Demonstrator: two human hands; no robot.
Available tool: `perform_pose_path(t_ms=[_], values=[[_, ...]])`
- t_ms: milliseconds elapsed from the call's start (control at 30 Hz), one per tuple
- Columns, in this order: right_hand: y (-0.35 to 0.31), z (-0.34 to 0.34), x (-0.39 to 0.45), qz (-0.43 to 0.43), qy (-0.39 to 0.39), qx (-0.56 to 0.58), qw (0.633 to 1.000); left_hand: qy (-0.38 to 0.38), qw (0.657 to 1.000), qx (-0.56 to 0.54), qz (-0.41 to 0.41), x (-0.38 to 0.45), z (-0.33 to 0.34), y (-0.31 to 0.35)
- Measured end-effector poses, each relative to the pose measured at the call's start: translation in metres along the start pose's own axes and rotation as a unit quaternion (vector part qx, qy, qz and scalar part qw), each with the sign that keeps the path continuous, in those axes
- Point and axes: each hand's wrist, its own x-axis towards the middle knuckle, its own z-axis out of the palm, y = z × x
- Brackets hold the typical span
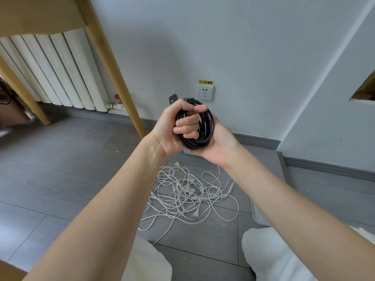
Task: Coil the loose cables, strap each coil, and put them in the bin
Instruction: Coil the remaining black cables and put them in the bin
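Black coil (199, 126): you are holding it up in front of the wall, at centre frame; its loops are forming a ring facing you, stretched slightly from 12 toward 6 o'clock.
Strap (173, 98): a dark tab is sticking out past the coil at 11 o'clock; you cannot tell whether it is fastened.
Left hand (174, 126): your fingers (185, 126) are curling through the ring and clamping the strands.
Right hand (218, 142): it is cupping the coil from 4 o'clock, its fingers wrapping behind the loops.
White cables (188, 193): they are lying loose and tangled on the floor (71, 159) at 6 o'clock of your hands, plugs showing.
Blue object (187, 152): only an edge is peeking under your hands; what it is cannot be told.
Socket (205, 92): it is sitting on the wall at 12 o'clock.
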Motion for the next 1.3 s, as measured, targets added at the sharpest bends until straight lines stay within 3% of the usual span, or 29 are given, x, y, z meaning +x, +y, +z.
perform_pose_path(t_ms=[167,267,400,567,633,733,767,800,833,933,1000,1100,1200,1300], values=[[-0.006,0.007,-0.012,-0.012,-0.064,-0.003,0.998,0.049,0.998,-0.022,0.028,0.003,-0.001,-0.004],[-0.001,0.009,-0.003,-0.068,-0.019,-0.067,0.995,0.053,0.998,-0.009,0.025,0.003,-0.002,-0.003],[-0.001,0.001,-0.002,-0.101,0.069,-0.071,0.99,0.065,0.997,0.031,0.003,0.007,-0.003,-0.011],[-0.011,-0.006,-0.006,-0.187,0.105,-0.215,0.953,0.097,0.991,0.087,-0.041,0.006,-0.011,-0.011],[-0.013,-0.011,-0.004,-0.218,0.116,-0.351,0.903,0.122,0.983,0.123,-0.057,0.004,-0.021,-0.011],[-0.014,-0.018,-0.003,-0.234,0.106,-0.634,0.73,0.155,0.965,0.194,-0.088,0.002,-0.034,-0.017],[-0.013,-0.019,-0.003,-0.225,0.09,-0.671,0.7,0.165,0.956,0.223,-0.095,0.002,-0.037,-0.019],[-0.012,-0.022,-0.001,-0.213,0.082,-0.676,0.701,0.178,0.949,0.241,-0.095,0.003,-0.038,-0.022],[-0.012,-0.025,-0.001,-0.201,0.078,-0.645,0.733,0.196,0.946,0.246,-0.086,0.005,-0.037,-0.024],[-0.017,-0.027,-0.003,-0.184,0.084,-0.405,0.892,0.259,0.945,0.197,-0.016,0.017,-0.029,-0.023],[-0.022,-0.025,-0.005,-0.186,0.097,-0.243,0.947,0.285,0.945,0.151,0.045,0.027,-0.022,-0.023],[-0.022,-0.025,-0.004,-0.19,0.155,-0.129,0.961,0.316,0.935,0.13,0.094,0.041,-0.011,-0.031],[-0.02,-0.034,-0.001,-0.174,0.228,-0.154,0.946,0.329,0.927,0.169,0.06,0.048,-0.007,-0.043],[-0.026,-0.043,0.0,-0.137,0.174,-0.205,0.953,0.329,0.927,0.181,0.023,0.051,-0.011,-0.043]])
